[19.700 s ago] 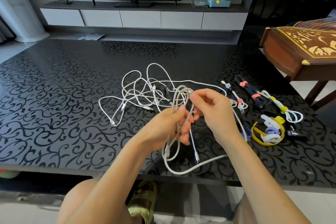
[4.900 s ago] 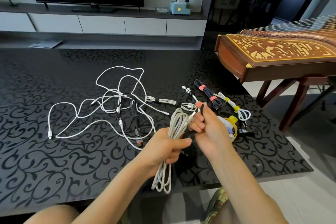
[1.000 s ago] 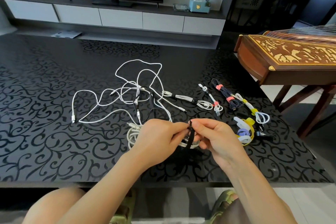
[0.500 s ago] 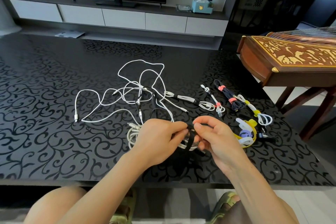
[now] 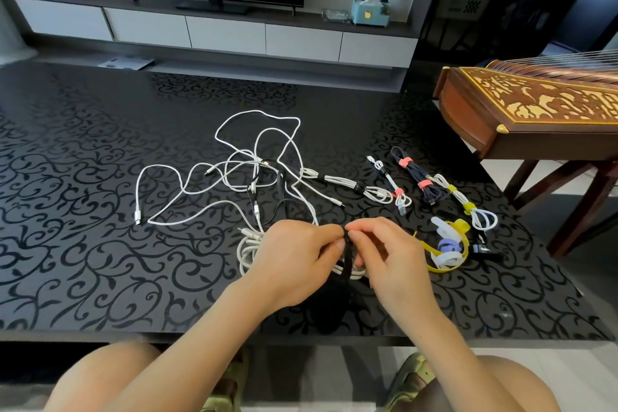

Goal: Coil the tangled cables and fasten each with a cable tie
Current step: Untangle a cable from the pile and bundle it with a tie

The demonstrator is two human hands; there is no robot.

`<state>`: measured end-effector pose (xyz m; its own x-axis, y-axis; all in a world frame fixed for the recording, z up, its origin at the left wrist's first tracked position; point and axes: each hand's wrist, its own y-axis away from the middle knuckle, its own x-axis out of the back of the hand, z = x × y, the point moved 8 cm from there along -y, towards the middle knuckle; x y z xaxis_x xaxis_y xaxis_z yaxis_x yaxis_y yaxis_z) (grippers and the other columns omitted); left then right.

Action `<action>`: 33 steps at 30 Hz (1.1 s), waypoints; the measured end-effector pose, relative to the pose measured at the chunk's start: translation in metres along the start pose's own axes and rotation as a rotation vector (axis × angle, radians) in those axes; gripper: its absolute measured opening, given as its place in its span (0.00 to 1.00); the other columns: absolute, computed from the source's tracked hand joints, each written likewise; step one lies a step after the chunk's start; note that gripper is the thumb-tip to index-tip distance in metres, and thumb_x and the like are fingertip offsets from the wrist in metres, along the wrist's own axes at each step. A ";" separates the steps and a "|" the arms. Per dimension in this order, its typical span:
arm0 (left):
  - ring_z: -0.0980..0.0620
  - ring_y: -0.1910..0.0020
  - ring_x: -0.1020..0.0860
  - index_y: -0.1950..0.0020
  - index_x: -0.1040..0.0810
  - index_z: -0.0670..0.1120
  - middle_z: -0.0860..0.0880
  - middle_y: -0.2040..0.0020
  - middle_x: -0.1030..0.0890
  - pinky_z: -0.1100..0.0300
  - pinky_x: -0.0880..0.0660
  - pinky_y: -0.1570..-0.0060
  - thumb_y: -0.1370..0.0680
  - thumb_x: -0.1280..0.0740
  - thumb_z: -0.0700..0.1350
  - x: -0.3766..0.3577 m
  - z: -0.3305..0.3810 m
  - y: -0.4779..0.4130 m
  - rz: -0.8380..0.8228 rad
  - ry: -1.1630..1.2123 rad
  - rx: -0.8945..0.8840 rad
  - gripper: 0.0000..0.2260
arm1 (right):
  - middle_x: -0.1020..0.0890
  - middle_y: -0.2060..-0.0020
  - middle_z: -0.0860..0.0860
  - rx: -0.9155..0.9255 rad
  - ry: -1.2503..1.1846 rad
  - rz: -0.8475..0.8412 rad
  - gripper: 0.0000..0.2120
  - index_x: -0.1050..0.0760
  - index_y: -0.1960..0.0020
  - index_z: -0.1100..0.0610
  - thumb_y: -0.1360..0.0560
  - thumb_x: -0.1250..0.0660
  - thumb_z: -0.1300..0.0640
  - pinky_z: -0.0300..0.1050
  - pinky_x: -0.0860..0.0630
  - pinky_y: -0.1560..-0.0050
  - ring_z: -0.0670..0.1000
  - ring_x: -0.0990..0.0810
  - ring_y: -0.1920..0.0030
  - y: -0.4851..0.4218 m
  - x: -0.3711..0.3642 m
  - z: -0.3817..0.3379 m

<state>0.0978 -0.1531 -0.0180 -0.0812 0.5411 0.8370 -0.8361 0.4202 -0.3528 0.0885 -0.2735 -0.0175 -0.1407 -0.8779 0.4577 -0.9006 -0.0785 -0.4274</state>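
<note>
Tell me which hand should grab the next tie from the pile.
Right, probably. The right hand, pinching the black tie, sits beside the pile of ties; the left hand is farther off, holding the coiled cable.

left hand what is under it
The coiled white cable lies under the left hand, loops showing at its left, black cable tie crossing it by the fingertips. The coil's middle is covered.

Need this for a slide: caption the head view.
Left hand and right hand wrap a black tie round a coiled cable.
</note>
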 end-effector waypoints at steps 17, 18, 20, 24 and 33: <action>0.47 0.57 0.23 0.44 0.29 0.47 0.49 0.55 0.22 0.55 0.28 0.56 0.17 0.47 0.47 -0.021 -0.011 0.012 -0.235 -0.145 0.220 0.09 | 0.26 0.68 0.49 0.330 0.439 0.044 0.07 0.33 0.55 0.55 0.21 0.47 0.56 0.42 0.32 0.76 0.49 0.29 0.74 0.003 -0.021 -0.009; 0.48 0.57 0.23 0.44 0.28 0.48 0.50 0.56 0.21 0.56 0.28 0.57 0.18 0.46 0.46 -0.018 -0.011 0.011 -0.201 -0.160 0.224 0.09 | 0.27 0.67 0.49 0.353 0.455 0.050 0.05 0.35 0.55 0.54 0.21 0.47 0.57 0.41 0.33 0.76 0.49 0.30 0.74 0.004 -0.022 -0.011; 0.48 0.59 0.23 0.44 0.26 0.49 0.50 0.58 0.21 0.57 0.29 0.60 0.19 0.45 0.44 -0.011 -0.011 0.009 -0.109 -0.177 0.213 0.09 | 0.27 0.66 0.50 0.374 0.447 0.047 0.04 0.37 0.54 0.54 0.22 0.47 0.60 0.43 0.32 0.77 0.50 0.29 0.73 0.004 -0.024 -0.012; 0.48 0.58 0.23 0.39 0.27 0.51 0.50 0.56 0.20 0.57 0.30 0.60 0.20 0.44 0.42 -0.012 -0.012 0.005 -0.073 -0.214 0.178 0.12 | 0.27 0.62 0.52 0.378 0.448 0.055 0.04 0.36 0.54 0.56 0.23 0.46 0.63 0.48 0.30 0.75 0.52 0.29 0.70 0.003 -0.025 -0.009; 0.59 0.67 0.27 0.41 0.26 0.57 0.56 0.71 0.26 0.67 0.36 0.65 0.20 0.54 0.62 -0.009 -0.003 0.012 -0.104 0.318 0.173 0.21 | 0.24 0.65 0.52 0.310 0.305 0.136 0.11 0.28 0.56 0.60 0.21 0.46 0.57 0.44 0.31 0.67 0.51 0.29 0.65 -0.001 -0.006 -0.007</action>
<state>0.0900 -0.1500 -0.0310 0.1585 0.7127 0.6833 -0.9124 0.3703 -0.1746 0.0871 -0.2644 -0.0143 -0.4053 -0.7145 0.5703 -0.7069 -0.1507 -0.6911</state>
